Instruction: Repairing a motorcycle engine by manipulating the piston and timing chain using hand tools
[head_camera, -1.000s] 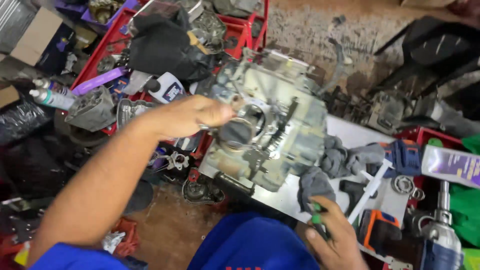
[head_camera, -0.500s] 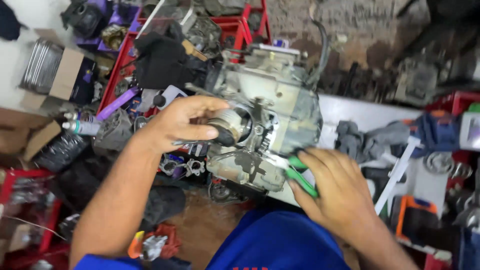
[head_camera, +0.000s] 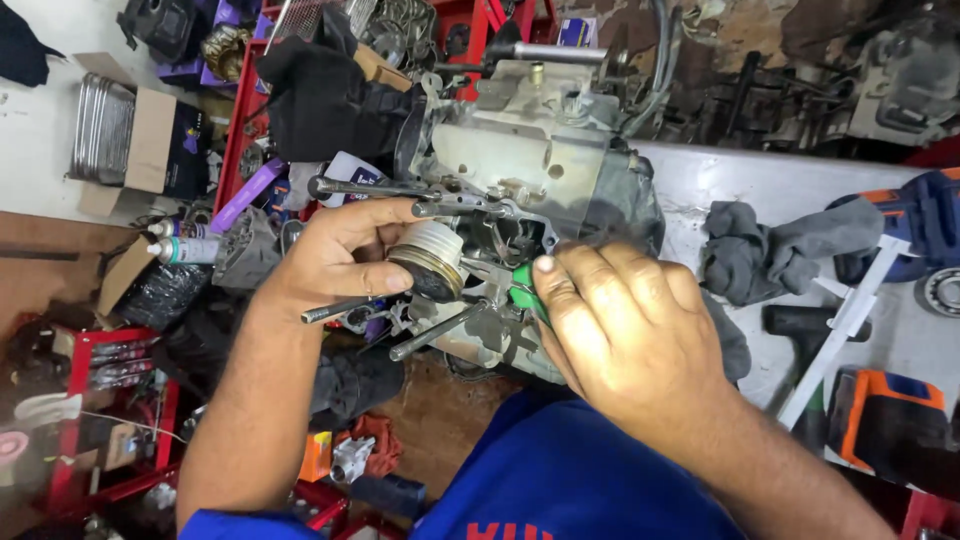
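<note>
From the head camera, the left hand (head_camera: 335, 260) has its fingers clamped around a round metal cap (head_camera: 430, 258) on the side of a grey engine assembly (head_camera: 530, 170), which sits at the edge of the white table (head_camera: 760, 190). The right hand (head_camera: 625, 330) is closed on green-handled pliers (head_camera: 522, 292), their tip reaching in just beside the cap. A grey rag (head_camera: 770, 250) lies on the table to the right, near an orange and blue power tool (head_camera: 920, 225).

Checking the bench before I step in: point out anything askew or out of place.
Nothing looks broken or spilled. The grey metal unit overhangs the bench edge, steadied by the left hand on its round cap. The right hand holds a green-handled tool against it. A grey rag lies crumpled.
</note>
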